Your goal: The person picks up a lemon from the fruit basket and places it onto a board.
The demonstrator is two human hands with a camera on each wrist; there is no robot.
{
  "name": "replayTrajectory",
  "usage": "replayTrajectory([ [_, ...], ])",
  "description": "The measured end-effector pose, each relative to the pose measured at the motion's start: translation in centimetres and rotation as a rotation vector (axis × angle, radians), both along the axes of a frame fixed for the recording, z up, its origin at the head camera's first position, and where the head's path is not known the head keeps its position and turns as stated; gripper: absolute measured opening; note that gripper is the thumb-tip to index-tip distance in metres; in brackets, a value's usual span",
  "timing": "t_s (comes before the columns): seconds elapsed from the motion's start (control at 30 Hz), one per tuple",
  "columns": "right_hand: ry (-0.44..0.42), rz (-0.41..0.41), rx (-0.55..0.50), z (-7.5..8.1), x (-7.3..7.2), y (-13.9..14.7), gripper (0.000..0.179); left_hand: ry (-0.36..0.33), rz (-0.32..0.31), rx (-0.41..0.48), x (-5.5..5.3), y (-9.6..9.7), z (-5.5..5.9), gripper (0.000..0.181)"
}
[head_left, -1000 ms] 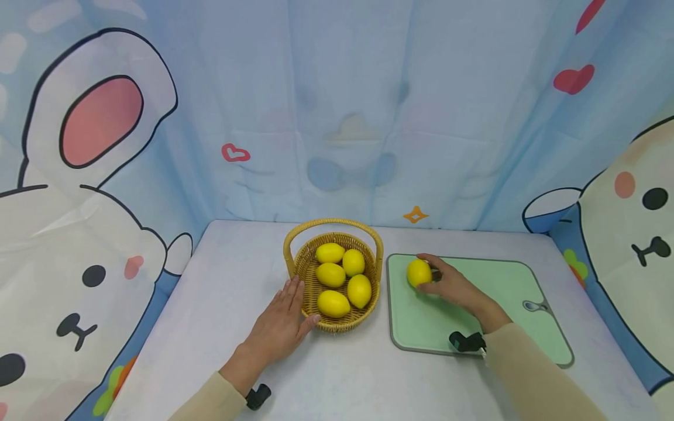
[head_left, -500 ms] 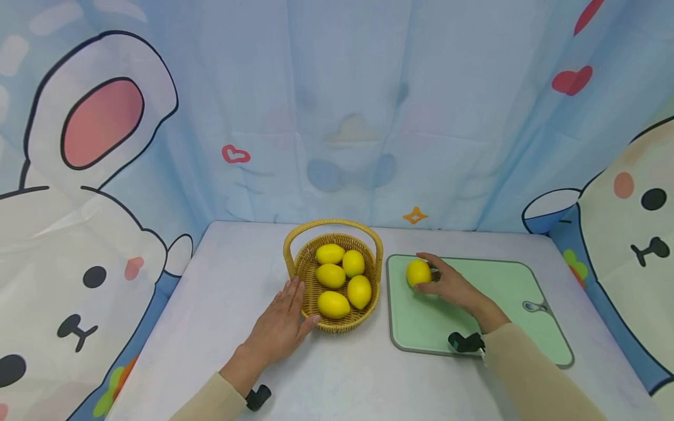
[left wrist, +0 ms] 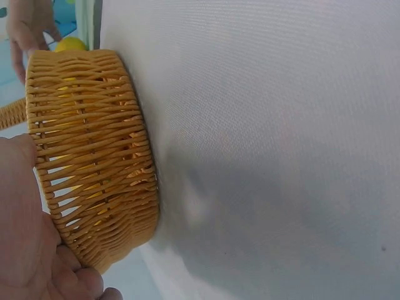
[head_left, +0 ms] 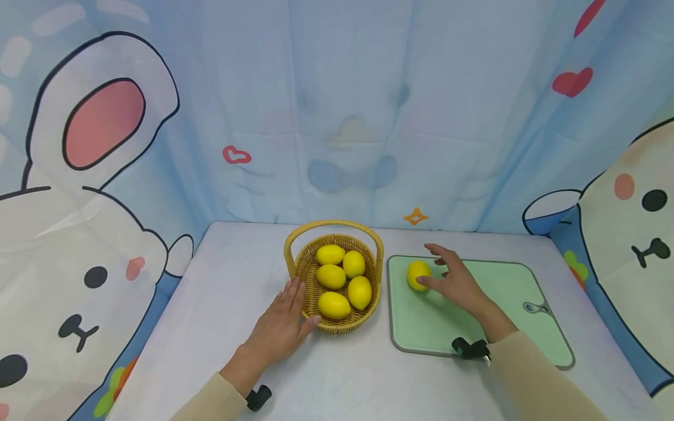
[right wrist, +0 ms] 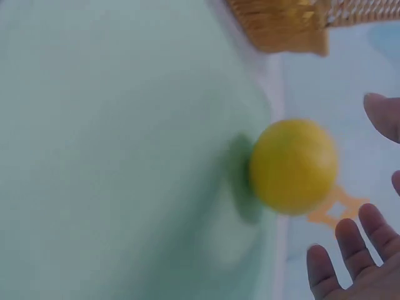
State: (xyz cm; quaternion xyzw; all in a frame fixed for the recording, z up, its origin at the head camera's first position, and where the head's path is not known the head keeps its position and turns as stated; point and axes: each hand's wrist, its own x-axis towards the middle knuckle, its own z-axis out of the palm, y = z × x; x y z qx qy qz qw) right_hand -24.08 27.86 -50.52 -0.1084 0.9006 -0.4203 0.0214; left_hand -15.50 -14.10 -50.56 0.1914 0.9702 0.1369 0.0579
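A wicker basket (head_left: 337, 326) with a tall handle holds several yellow lemons (head_left: 334, 305). Against its left side rests my left hand (head_left: 279, 327), fingers straight; the left wrist view shows the thumb and fingertips at the rim of the woven wall (left wrist: 94, 144). One lemon (head_left: 416, 275) lies on the left part of a pale green cutting board (head_left: 474, 327). Over the board, just right of that lemon, is my right hand (head_left: 458, 286), thumb and fingers spread apart. In the right wrist view the lemon (right wrist: 294, 166) sits on the board, free of the fingers (right wrist: 356, 247).
A white cloth (head_left: 337, 380) covers the table. The board lies right of the basket, with a hanging hole (head_left: 535, 306) at its right end. A blue cartoon-print curtain (head_left: 347, 117) stands behind and at both sides.
My right hand has opened from around the lemon and drawn slightly up and to the right. That lemon stays on the board. My left hand and the basket have not moved.
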Motion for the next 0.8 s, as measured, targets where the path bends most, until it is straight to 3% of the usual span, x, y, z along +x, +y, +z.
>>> replayTrajectory([
  [0.17, 0.082, 0.0, -0.041, 2.3, 1.7, -1.8, 0.079, 0.002, -0.001, 0.003, 0.0, 0.0, -0.1, 0.089],
  [0.4, 0.106, 0.009, -0.119, 4.4, 4.7, -5.0, 0.069, 0.005, -0.005, 0.008, 0.1, 0.1, -0.2, 0.089],
  [0.63, 0.158, 0.164, -0.22, 4.6, 6.6, -8.8, 0.066, 0.009, -0.005, 0.007, 0.1, 0.1, -0.1, 0.089],
  [0.8, 0.11, 0.274, -0.261, 4.4, 6.4, -11.8, 0.064, 0.021, -0.001, 0.008, 0.1, 0.0, -0.1, 0.088],
])
